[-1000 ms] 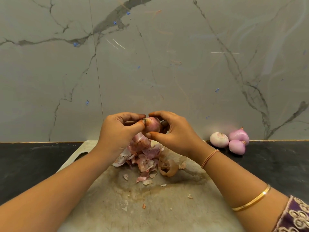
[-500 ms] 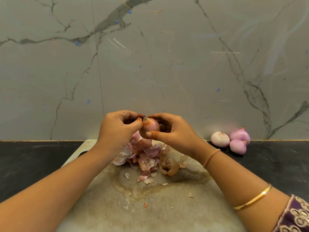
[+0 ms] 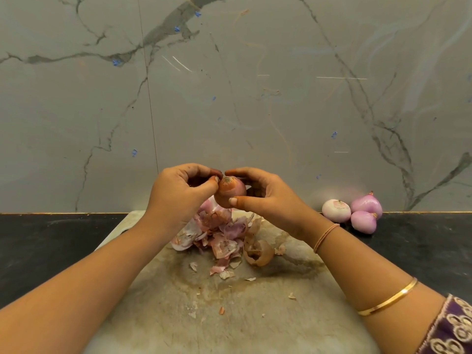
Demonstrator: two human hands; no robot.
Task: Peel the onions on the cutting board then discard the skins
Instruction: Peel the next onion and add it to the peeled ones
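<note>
Above a stained cutting board (image 3: pixel 255 318), left hand (image 3: pixel 178 198) and right hand (image 3: pixel 270 200) pinch one onion (image 3: pixel 231 191)

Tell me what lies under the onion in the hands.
A pile of peeled skins lies on the cutting board below the onion; the left hand hides part of it.

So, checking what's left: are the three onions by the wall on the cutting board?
No, the three onions lie on the counter, beside the cutting board.
</note>
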